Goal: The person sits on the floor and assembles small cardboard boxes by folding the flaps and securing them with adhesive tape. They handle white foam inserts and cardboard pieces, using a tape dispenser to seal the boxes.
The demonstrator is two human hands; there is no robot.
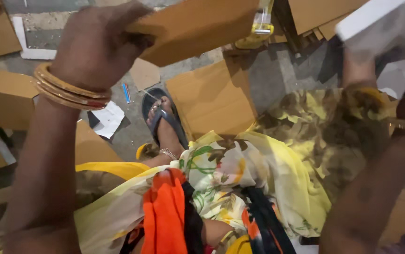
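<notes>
Cardboard is what the work turns on: the left hand (96,44) is lifted high in the head view, its fingers closed over the near edge of a brown cardboard sheet (198,26), which tilts up and away toward the top of the frame. Gold bangles (68,89) ring that wrist. The right hand (360,70) is raised on the other side and mostly blurred; it sits just under a white board (376,21), and I cannot tell whether its fingers grip that board or only rest against it (the blur hides the fingertips).

By my reading, the step in hand is lifting and handling a sheet, with both arms up and the sheet held clear of the floor. Any further move with the sheet would call for a firm hold along that near edge, since the far end hangs unsupported.

Below, a second cardboard piece (214,99) lies flat on the grey floor (277,75), just beside a foot in a dark sandal (165,120). A yellow floral cloth (268,164) covers the lap, with an orange cloth (165,211) over it. More cardboard (2,99) lies at the left, and a scrap of white paper (108,120) sits near the sandal.
</notes>
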